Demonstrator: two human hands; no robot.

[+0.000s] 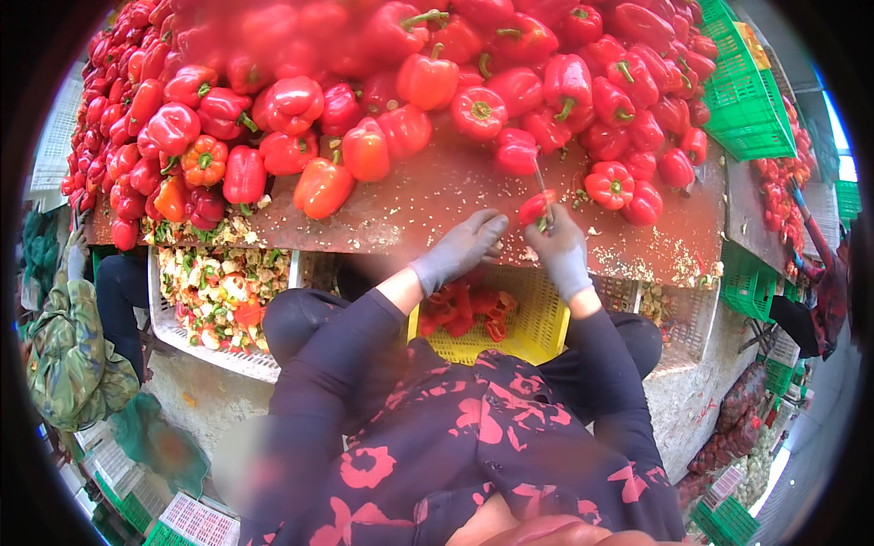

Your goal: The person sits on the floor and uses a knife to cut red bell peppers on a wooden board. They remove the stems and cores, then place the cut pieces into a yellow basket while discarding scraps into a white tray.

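Note:
My right hand, in a grey glove, grips a small knife whose blade points away over the table. Right at its fingers is a red pepper piece; whether they hold it too is not plain. My left hand, gloved alike, hovers over the table's near edge with fingers apart and nothing visible in it. Whole red bell peppers lie just beyond the blade. Below my hands, between my knees, a yellow plastic crate holds cut red pepper pieces.
Red peppers heap across the far side of the seed-strewn table. A white crate of cores and trimmings stands at left, another white crate at right. Green crates stand far right. People sit at left and right.

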